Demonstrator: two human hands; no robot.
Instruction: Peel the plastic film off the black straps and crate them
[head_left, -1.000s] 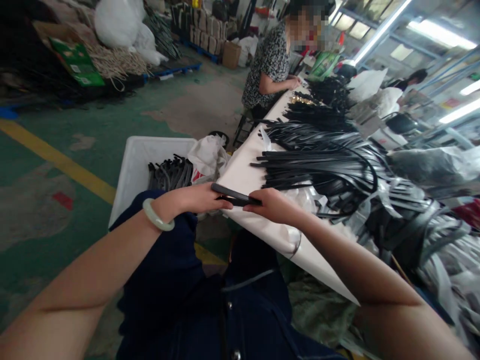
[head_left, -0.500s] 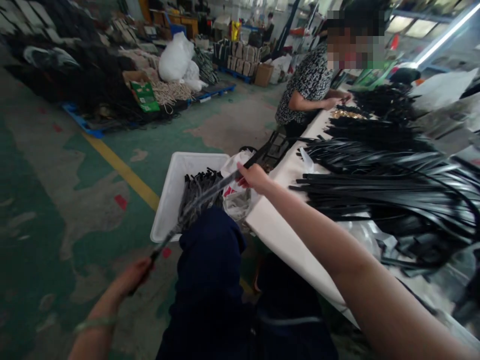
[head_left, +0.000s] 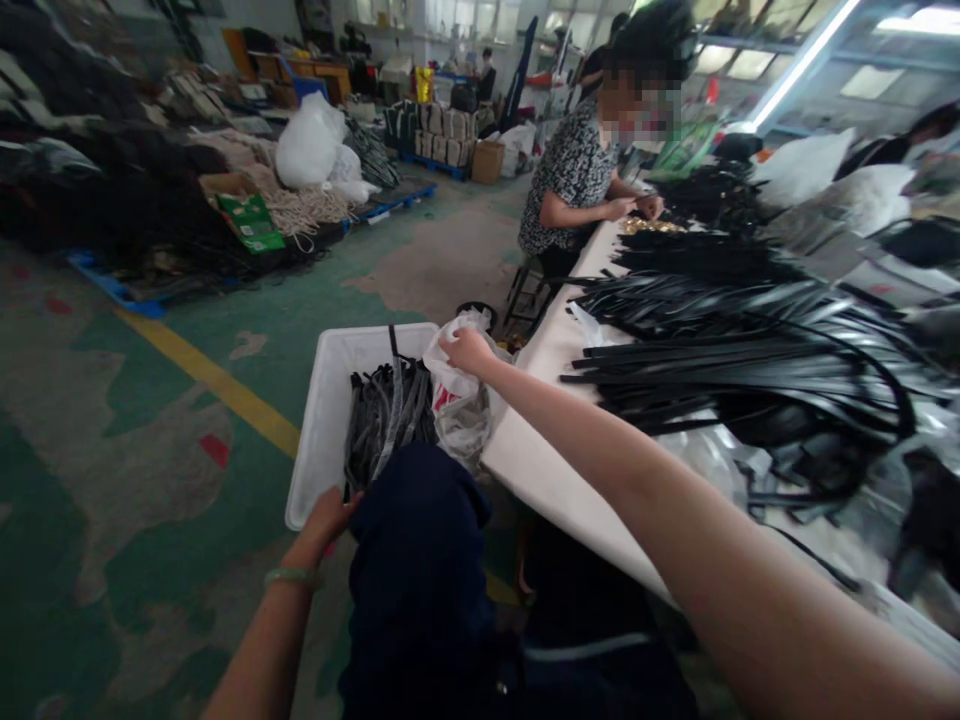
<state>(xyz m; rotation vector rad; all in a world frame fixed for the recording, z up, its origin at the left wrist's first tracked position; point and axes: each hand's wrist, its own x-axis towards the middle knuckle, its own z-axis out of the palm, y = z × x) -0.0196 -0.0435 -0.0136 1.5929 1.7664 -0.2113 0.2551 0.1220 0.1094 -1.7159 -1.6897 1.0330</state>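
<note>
A long black strap (head_left: pixel 396 375) lies over a pile of similar dark straps (head_left: pixel 367 420) in a white plastic bin (head_left: pixel 307 440), its far end sticking up near the bin's back rim. My left hand (head_left: pixel 334 515) is at the bin's near edge, with its fingers curled around the strap's near end, partly hidden by my knee. Beyond the knee, my right hand (head_left: pixel 466 350) hangs over a crumpled clear plastic bag (head_left: pixel 461 425) beside the bin. Its fingers are loosely apart, and no strap shows in them.
On my right, a white-topped table (head_left: pixel 536 440) bears bundles of long black straps (head_left: pixel 712 355). A person (head_left: pixel 566 180) works at its far end beside small gold-coloured pieces (head_left: pixel 649 226). Loaded blue pallets (head_left: pixel 112 285) stand on the floor to the left.
The strap that was stretched between both hands now lies in the bin. My right hand has let go of it and moved slightly left; my left hand has moved forward to the bin.
</note>
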